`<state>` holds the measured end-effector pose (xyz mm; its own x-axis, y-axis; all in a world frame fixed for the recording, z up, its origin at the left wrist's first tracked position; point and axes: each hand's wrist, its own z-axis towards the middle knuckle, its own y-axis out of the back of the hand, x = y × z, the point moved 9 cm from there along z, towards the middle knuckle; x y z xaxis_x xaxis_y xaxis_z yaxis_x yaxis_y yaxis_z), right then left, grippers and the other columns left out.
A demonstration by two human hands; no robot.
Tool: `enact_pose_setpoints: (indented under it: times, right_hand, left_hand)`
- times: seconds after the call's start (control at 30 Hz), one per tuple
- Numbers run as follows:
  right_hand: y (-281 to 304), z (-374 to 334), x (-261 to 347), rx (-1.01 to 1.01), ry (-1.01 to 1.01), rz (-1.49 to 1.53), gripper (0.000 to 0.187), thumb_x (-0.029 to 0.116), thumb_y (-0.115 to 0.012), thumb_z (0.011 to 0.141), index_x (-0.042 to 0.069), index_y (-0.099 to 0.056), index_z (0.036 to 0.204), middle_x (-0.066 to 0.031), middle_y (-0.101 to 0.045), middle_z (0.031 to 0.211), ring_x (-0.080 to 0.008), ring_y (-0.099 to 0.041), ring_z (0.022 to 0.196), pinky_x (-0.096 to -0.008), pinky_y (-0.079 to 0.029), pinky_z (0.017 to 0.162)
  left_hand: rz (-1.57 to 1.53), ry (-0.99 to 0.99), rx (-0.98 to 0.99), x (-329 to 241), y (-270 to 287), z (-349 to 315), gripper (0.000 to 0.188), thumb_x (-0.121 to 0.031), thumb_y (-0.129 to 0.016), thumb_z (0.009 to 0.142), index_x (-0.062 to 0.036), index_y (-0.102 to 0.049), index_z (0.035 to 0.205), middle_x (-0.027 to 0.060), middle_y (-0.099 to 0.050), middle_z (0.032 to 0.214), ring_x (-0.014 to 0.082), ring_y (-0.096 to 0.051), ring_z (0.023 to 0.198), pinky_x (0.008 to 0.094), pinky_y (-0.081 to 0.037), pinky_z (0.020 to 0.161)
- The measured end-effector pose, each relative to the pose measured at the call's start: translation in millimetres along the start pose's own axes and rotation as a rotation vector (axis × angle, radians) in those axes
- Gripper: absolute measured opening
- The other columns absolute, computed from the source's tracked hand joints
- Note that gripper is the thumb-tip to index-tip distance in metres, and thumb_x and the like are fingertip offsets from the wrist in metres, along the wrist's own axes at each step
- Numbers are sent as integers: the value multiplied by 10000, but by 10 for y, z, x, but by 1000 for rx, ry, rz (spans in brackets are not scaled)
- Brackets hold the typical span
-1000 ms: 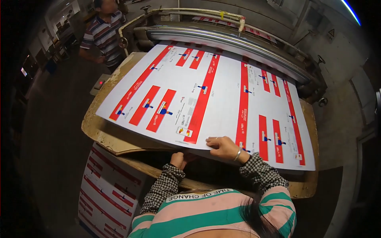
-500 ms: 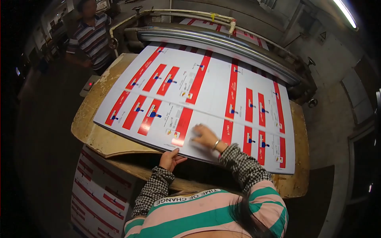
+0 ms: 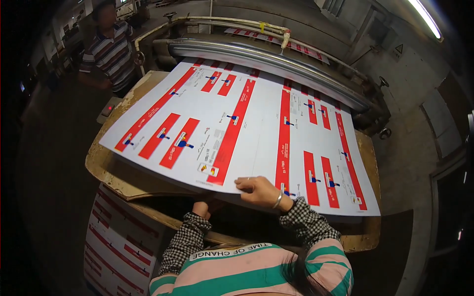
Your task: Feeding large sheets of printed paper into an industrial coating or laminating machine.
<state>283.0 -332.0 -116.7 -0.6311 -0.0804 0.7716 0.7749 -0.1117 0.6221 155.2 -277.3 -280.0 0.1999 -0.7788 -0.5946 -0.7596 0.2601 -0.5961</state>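
Resting: the large white printed sheet with red bars and small blue marks (image 3: pixel 237 123) lies flat across the worn wooden counter (image 3: pixel 106 165), its near edge hanging just past the counter's front.
Sheet's far end: it runs right up to the long shiny metal roller (image 3: pixel 266 61) of the grey machine behind.
Right hand (image 3: pixel 259 190): here it is, palm down on top of the sheet's near edge, fingers bent and spread over the paper beside a red bar; pressing rather than gripping, nothing closed inside it. A thin metal bangle (image 3: pixel 279 200) sits on the wrist.
Left hand (image 3: pixel 201 207): tucked under the sheet's overhanging edge, mostly hidden in shadow; it touches the underside, but whether the fingers are curled or straight, cannot tell.
Sleeves: black-and-white checked cuffs (image 3: pixel 185 241) come up from a pink, green and white striped top (image 3: pixel 247 274) at the lower edge.
Below left: a stack of similar white sheets with red bars (image 3: pixel 118 246) sits low beside the counter.
Counter's left corner: a small grey box with a glowing red light (image 3: pixel 108 109), just beside the sheet's left edge.
Far left: another person in a striped shirt (image 3: pixel 111 52) stands past the counter's far corner, well apart from the hands.
Upper right: a bright strip lamp (image 3: pixel 424 17).
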Motion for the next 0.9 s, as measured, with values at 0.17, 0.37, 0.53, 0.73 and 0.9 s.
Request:
enact_pose_setpoints:
  times: [0.17,0.37,0.53,0.73,0.9]
  right_hand:
    - [-302,-119,-440,109,-146,55,277,115,-568,652,-27,-590,890,-173,-551,1066,-284,-557,937,-296,-446,800]
    - [32,256,-1128,-23,-385,-116,308,204,-614,617,-8,-588,839,-149,-594,905,-295,-568,794,-346,-458,702]
    - [-168,334,-1025,-94,-191,-216,441,322,-673,615,21,-574,922,-184,-560,931,-325,-494,949,-362,-413,794]
    - [-479,-14,-362,100,53,-788,489,270,-647,661,10,-521,1055,-189,-441,1196,-306,-412,1125,-307,-384,875]
    - [-13,93,-187,245,-97,-32,205,87,-536,738,-20,-581,907,-175,-571,1031,-274,-582,894,-302,-466,762]
  left_hand:
    - [-30,-10,94,-3,1,68,323,-44,-406,809,79,-427,1106,202,-531,1034,320,-543,955,458,-461,815]
    - [39,23,133,-11,-59,54,283,-144,-458,841,33,-451,1063,158,-551,1017,273,-581,882,406,-500,745]
    - [2,16,155,-10,-148,11,293,-135,-494,828,27,-447,1068,132,-575,961,252,-591,859,380,-507,733]
    - [58,8,208,-41,-50,-32,212,-75,-552,768,42,-534,944,116,-601,856,206,-596,817,338,-512,700]
    - [-57,22,224,-59,-159,-79,270,-93,-486,814,67,-496,1031,175,-538,1050,287,-519,997,454,-460,826]
